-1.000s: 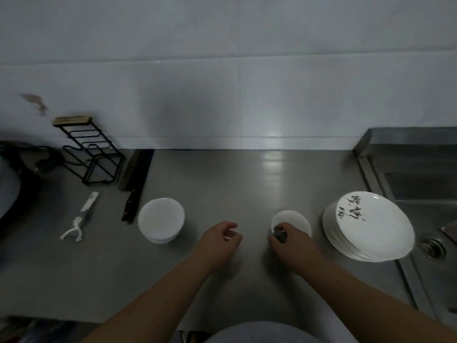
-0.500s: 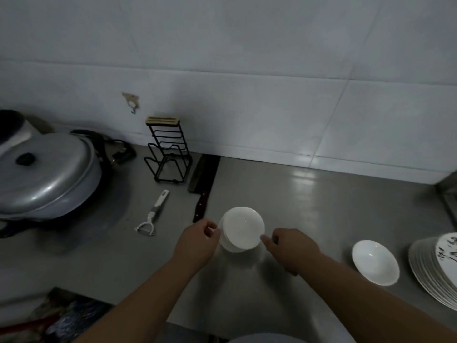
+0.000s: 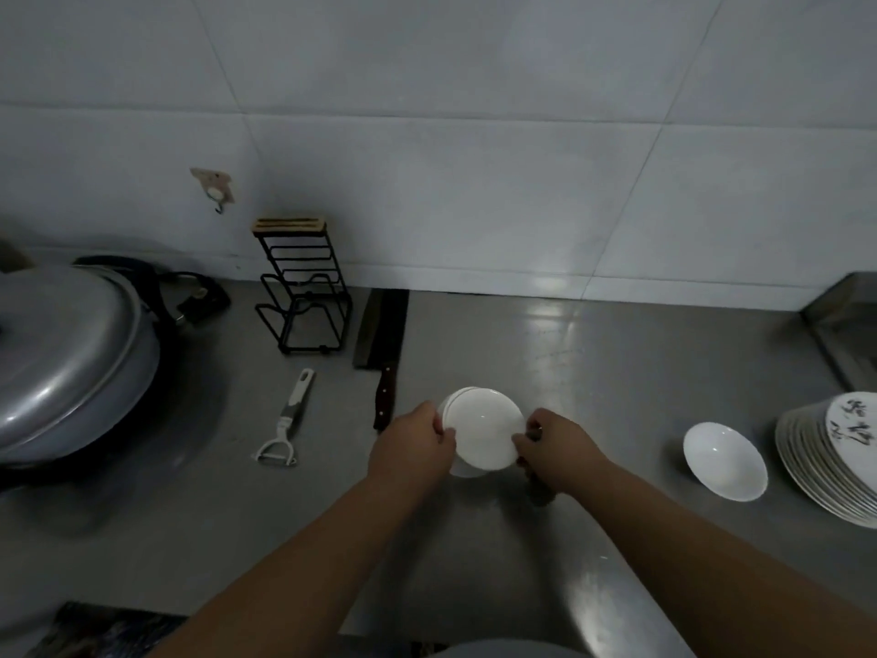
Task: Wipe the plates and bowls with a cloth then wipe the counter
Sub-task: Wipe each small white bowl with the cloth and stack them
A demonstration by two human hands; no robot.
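While both hands close on it from opposite sides, the stack of bowls sits on the steel counter directly in front of the person, between the two palms. Left hand: fingers curled against the stack's left rim, gripping it. Right hand: fingertips curled onto the right rim; a dark patch shows beneath its heel, and whether that is cloth or shadow cannot be told. The stack is round, so no long axis governs the grip, and both hands are equally near. The step in hand is probably freeing the top bowl for wiping, which would call for lifting it up off those nested below. Surroundings, left to right: a large lidded pot, well apart at the far left; a black wire rack against the wall; a peeler lying flat; a cleaver, whose handle end lies just beside the left knuckles, the nearest obstacle should the stack slide leftward. Rightward stand a single bowl, apart from the stack, then a leaning pile of plates near the sink.
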